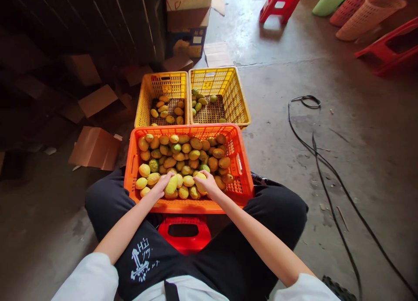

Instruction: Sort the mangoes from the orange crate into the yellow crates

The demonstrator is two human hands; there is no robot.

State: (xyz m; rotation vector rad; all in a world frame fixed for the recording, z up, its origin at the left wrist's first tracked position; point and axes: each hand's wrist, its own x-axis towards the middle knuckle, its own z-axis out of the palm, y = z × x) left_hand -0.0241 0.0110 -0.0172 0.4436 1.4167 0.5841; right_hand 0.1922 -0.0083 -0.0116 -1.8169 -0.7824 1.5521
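Observation:
An orange crate (242, 188) full of yellow, green and orange fruits sits between my knees. Fingers of my left hand (160, 184) curl around a yellow-green fruit (171, 186) at the crate's near edge. Over a yellow fruit (200, 179) just to the right, my right hand (209, 184) is closed. Behind the orange crate stand two yellow crates side by side: the left yellow crate (145, 102) holds several yellow-orange fruits, the right yellow crate (237, 96) holds a few greener ones.
I sit on a red stool (184, 234). Flattened cardboard (95, 148) lies on the floor at left, boxes (187, 18) stand at the back. A black cable (316, 149) runs across the concrete at right. Red stools (281, 1) and pink baskets (369, 15) are far right.

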